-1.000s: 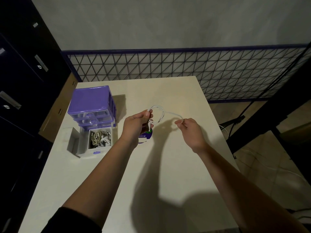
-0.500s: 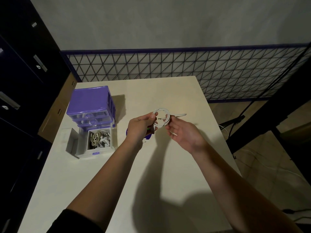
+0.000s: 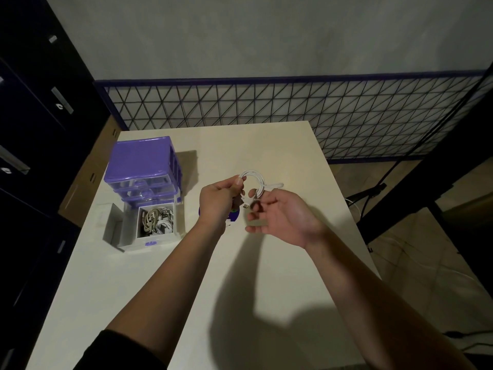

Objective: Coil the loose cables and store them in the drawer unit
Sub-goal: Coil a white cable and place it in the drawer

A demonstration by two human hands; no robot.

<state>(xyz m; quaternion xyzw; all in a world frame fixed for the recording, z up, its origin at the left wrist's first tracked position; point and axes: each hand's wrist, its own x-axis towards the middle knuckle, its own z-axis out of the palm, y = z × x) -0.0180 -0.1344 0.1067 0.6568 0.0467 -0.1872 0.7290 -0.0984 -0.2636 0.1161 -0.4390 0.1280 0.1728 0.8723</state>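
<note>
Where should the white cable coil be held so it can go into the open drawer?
Pinch the white cable coil where its loops bunch, from the left, as the left hand does; the tail end juts right, and the open drawer lies leftward.

Looks like a plain home or small-office storage corner, dimly lit. Cream table (image 3: 280, 145) against a bare grey wall (image 3: 266, 36), wire grid panel (image 3: 346, 116) beyond the hands, dark filing cabinet (image 3: 34, 102) with metal handles far left of them, cardboard box (image 3: 88, 180) beside it, tiled floor (image 3: 426, 249) with loose wires right.
</note>
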